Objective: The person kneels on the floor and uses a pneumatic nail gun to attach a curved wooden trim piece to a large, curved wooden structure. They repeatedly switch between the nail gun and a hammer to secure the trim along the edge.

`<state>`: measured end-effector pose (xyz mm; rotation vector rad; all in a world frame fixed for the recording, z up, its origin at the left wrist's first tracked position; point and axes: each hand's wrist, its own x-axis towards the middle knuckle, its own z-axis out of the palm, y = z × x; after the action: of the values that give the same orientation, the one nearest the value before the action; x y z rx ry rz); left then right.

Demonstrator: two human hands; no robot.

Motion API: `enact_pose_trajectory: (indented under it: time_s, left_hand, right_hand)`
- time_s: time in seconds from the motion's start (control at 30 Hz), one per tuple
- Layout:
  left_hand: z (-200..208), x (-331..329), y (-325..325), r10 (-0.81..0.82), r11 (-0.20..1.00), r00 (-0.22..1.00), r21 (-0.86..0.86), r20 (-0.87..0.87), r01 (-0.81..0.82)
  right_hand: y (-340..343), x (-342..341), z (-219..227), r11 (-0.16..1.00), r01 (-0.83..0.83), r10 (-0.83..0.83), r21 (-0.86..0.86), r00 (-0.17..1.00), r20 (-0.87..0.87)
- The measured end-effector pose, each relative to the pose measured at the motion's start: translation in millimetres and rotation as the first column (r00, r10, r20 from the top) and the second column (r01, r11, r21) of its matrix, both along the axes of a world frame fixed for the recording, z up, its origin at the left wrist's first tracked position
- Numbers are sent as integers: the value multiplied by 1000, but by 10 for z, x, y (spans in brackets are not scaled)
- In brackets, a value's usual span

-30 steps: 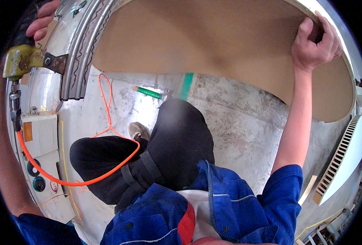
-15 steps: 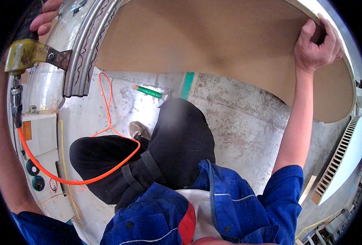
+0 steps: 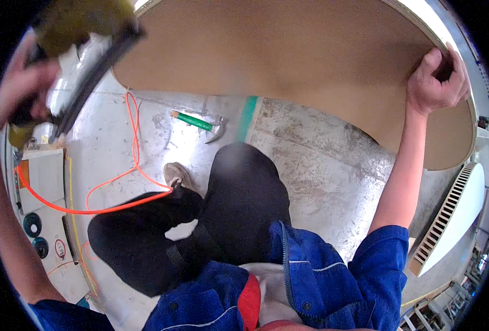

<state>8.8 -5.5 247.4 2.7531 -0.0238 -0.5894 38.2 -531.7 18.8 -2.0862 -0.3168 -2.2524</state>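
Observation:
My left hand [image 3: 34,88], smeared by motion, is wrapped round the handle of an air-powered nail gun [image 3: 84,25] at the upper left. The gun has an olive-yellow body and a long dark magazine [image 3: 98,77]. From its lower end an orange air hose [image 3: 90,211] loops across my leg to the floor. At the upper right my right hand [image 3: 439,85] grips the edge of a large brown board [image 3: 266,49], its fingers curled over the pale rim. Round at its corners, the board spans the top of the view.
A hammer [image 3: 193,121] with a green handle lies on the grey floor [image 3: 321,143] beyond my knees. White cabinet-like equipment [image 3: 43,182] stands at the left. At the right lies a white curved panel [image 3: 454,220] with a slotted edge.
My left hand has swung the nail gun, turning it so its magazine now points down and left. The hose has shifted with it. My right hand still grips the board, which sits slightly differently in view.

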Motion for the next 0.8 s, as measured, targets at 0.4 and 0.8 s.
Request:
enact_pose_trajectory:
  time_s: [0.4,0.8]
  left_hand:
    - [-4235,-734,978,-83,994,997,74,-4,83]
    - [-5890,-1107,1334,123,986,977,87,173,-140]
  right_hand:
    - [-22,-280,127,996,88,-91,-24,985,-145]
    - [32,-539,191,973,227,-207,24,922,-326]
